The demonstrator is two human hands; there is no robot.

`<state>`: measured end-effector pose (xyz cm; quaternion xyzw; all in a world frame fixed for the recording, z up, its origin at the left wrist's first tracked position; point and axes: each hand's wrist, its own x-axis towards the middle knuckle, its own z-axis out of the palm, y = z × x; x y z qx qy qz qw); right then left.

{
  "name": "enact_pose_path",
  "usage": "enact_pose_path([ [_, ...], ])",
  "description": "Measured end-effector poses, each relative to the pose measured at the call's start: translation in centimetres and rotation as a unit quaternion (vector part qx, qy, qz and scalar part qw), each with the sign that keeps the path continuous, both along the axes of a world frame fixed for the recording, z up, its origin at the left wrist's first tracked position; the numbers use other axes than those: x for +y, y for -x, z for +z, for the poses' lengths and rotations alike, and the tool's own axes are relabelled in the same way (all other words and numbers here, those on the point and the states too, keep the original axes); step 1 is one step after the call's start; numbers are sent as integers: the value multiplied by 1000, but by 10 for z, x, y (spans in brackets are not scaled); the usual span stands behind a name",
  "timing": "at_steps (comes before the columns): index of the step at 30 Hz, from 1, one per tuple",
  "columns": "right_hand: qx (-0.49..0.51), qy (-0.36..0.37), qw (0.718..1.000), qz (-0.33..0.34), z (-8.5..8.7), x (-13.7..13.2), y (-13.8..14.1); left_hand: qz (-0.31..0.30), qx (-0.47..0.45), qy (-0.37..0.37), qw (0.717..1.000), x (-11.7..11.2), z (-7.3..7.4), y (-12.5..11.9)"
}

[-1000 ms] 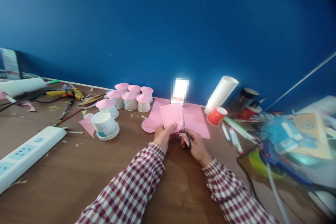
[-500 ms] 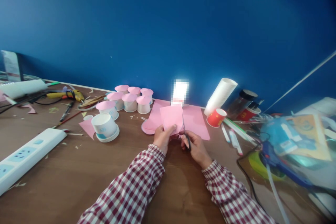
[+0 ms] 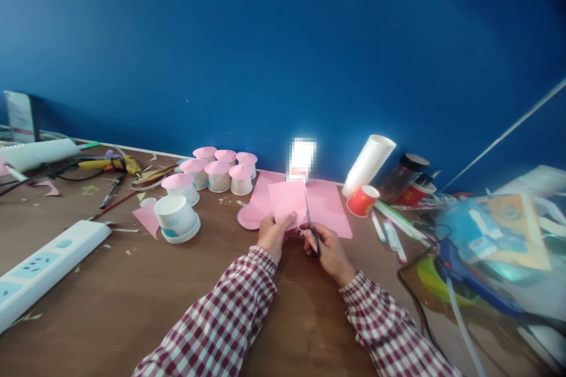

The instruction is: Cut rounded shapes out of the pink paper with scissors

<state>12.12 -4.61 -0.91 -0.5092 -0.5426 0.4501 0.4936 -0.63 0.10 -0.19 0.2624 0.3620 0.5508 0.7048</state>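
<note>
Pink paper point(image 3: 287, 203) is being pinched upright by left hand point(image 3: 273, 234); scissors point(image 3: 311, 225) are being gripped by right hand point(image 3: 329, 250), blades at its edge. Brown table point(image 3: 132, 294), blue wall point(image 3: 283, 41).

Blurred past telling at the right: a heap of blue and yellow clutter point(image 3: 486, 235). Cut off by the left edge: the white power strip point(image 3: 44, 265). Hidden in the right hand point(image 3: 329, 250): the handles of the scissors point(image 3: 308, 212); behind the left hand point(image 3: 272, 235), the lower edge of the pink paper point(image 3: 285, 200); pixelated by the wall, a white patch point(image 3: 303, 159).
</note>
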Motion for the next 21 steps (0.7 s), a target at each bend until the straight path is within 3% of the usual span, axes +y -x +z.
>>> enact_pose_path([
  [21, 3, 9, 1000, 1, -1, 0, -1, 5, -2, 5, 1000, 1, 1, 0],
])
